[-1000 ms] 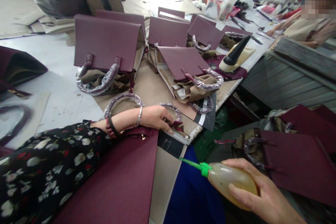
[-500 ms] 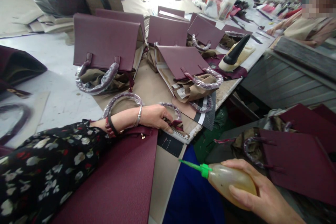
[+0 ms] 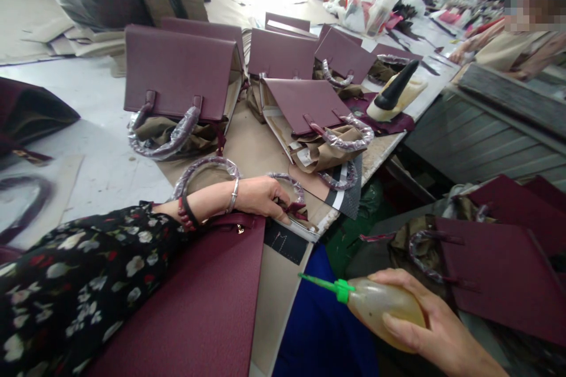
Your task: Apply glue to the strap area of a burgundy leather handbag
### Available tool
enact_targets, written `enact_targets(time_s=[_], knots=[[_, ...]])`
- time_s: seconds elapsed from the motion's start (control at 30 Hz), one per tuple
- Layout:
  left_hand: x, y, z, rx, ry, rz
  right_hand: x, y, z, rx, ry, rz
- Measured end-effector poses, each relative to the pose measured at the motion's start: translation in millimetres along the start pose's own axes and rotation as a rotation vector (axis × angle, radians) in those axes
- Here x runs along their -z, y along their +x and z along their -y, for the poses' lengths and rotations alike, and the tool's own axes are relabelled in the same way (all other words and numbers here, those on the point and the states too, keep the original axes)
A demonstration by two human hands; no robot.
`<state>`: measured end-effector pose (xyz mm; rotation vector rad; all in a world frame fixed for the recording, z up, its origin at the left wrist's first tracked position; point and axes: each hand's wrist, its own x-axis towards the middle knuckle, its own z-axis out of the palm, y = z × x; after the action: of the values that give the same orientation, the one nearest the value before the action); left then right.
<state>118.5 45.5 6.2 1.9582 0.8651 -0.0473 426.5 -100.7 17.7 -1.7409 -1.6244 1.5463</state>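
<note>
In the head view a maroon handbag (image 3: pixel 194 306) lies in front of me, its beige inner side panel (image 3: pixel 278 288) showing at the right. My left hand (image 3: pixel 260 199) is closed on the bag's top edge by a small maroon tab, fingertips partly hidden. Plastic-wrapped handles (image 3: pixel 207 166) arch up beyond my wrist. My right hand (image 3: pixel 435 318) wraps round a squeeze glue bottle (image 3: pixel 380 306), with amber liquid inside and a green nozzle (image 3: pixel 321 283). The nozzle points left, its tip close to the panel's right edge; whether they touch I cannot tell.
Several maroon handbags (image 3: pixel 181 70) stand on the table behind. A pale container with a black spout (image 3: pixel 393 94) sits near the table's right edge. More bags (image 3: pixel 504 271) lie lower right. Another person's arm (image 3: pixel 481 41) rests at the far right.
My right hand and the glue bottle have shifted slightly left, the nozzle tip a little lower and nearer the side panel. My left hand stays on the bag.
</note>
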Motion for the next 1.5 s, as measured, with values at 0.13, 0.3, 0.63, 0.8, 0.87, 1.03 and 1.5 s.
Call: enact_targets(time_s=[0.13,0.3,0.63,0.8,0.87,1.03,1.5], knots=[[-0.5,0.6,1.3,-0.005,-0.011,0.008,4.3,5.7,0.1,0.030,-0.068,-0.120],[0.0,0.6,1.5,-0.002,-0.006,0.011,5.2,5.5,0.3,0.042,-0.073,-0.035],[0.8,-0.8,-0.6,0.036,-0.019,0.009,-8.2,-4.4,-12.2,0.017,0.055,0.242],[0.2,0.2,0.0,0.037,-0.042,0.022,-16.8,-8.0,-11.1,-0.001,0.107,0.322],[-0.2,0.7,1.3,0.022,-0.044,0.018,-20.9,-11.2,-13.1,-0.011,0.138,0.342],[0.0,-0.1,0.5,0.040,0.041,0.010,-28.7,-21.7,-16.9,-0.072,0.219,0.408],[8.3,-19.6,-24.0,0.131,0.325,0.024,-23.0,-35.2,-5.0,-0.143,0.473,0.033]])
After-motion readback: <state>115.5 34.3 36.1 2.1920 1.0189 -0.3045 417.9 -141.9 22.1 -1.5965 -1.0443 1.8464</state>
